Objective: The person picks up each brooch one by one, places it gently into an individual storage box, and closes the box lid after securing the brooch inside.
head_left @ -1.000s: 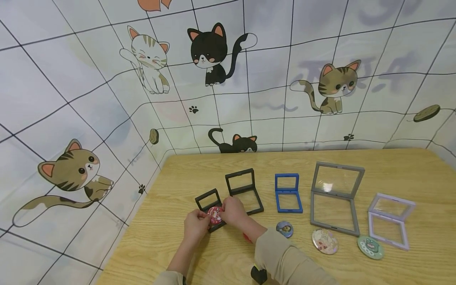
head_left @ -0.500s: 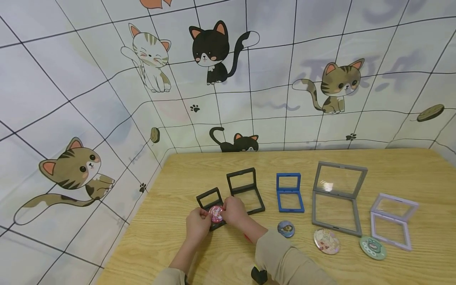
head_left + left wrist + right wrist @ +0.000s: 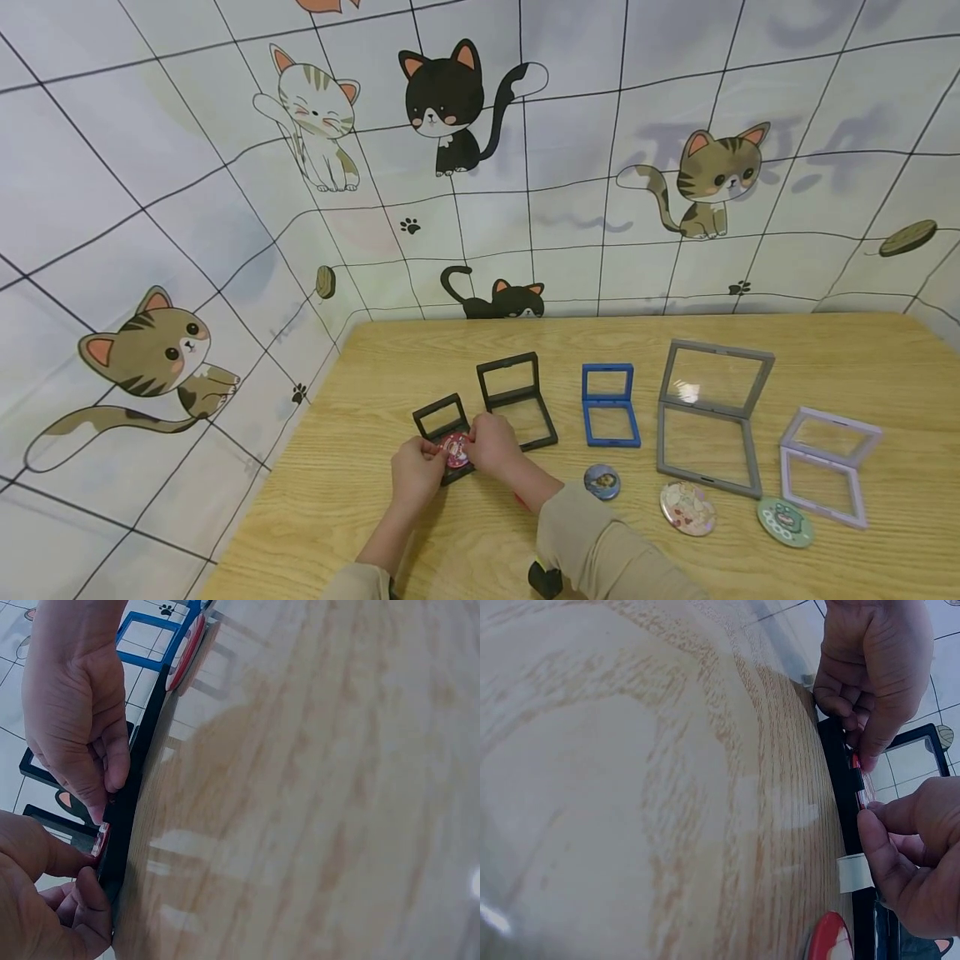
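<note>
Head view: we see the left hand (image 3: 416, 477) and right hand (image 3: 495, 450) pinching a red button badge (image 3: 454, 450) at opposite edges, over the small black display frame (image 3: 442, 431), probably for even control. Left wrist: badge edge-on, near the frame's rim. Right wrist: we cannot tell whether badge and frame touch.

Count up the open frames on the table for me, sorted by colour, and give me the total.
Black frames: 2
Blue frame: 1
Grey frame: 1
Lilac frame: 1
Total: 5
</note>
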`<state>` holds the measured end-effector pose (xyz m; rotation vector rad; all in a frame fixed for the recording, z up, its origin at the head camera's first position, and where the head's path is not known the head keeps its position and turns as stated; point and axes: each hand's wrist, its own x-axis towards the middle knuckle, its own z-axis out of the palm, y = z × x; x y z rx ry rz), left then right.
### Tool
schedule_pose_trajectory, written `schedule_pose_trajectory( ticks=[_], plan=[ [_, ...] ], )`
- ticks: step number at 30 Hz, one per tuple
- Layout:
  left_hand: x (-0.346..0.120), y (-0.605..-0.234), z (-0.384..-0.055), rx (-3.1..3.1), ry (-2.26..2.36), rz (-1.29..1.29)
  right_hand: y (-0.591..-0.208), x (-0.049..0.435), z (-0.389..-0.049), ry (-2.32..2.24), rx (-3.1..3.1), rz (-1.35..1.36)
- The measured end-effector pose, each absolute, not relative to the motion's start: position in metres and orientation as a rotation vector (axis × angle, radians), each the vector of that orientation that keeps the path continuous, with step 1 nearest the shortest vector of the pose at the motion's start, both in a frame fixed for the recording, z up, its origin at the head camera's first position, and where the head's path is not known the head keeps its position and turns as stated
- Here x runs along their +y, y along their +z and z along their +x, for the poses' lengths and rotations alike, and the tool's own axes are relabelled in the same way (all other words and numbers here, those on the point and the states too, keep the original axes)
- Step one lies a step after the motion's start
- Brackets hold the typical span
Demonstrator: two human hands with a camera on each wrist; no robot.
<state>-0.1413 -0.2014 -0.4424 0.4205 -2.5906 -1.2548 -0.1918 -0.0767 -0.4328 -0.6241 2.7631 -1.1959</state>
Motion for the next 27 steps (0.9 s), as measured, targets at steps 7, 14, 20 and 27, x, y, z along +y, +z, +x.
schedule_pose_trajectory(
  ticks=[7, 14, 20, 27],
  plan=[
    [-0.2026, -0.4391, -0.1426, -2.595, -1.251, 0.417, -0.4302, -0.0780, -0.1935, -1.193, 2.757, -0.608],
    [-0.2041, -0.4366, -0.1422, -2.597, -1.240, 0.437, -0.4304, -0.0792, -0.1943, -1.234, 2.744, -0.616],
    [-0.2043, -0.4399, -0.1401, -2.599, -1.241, 0.443, -0.4344, -0.0790, -0.1910, -1.268, 2.723, -0.602],
    [-0.2021, -0.4424, -0.1421, -2.563, -1.248, 0.415, -0.4362, -0.0771, -0.1915, -1.316, 2.678, -0.575]
  ],
)
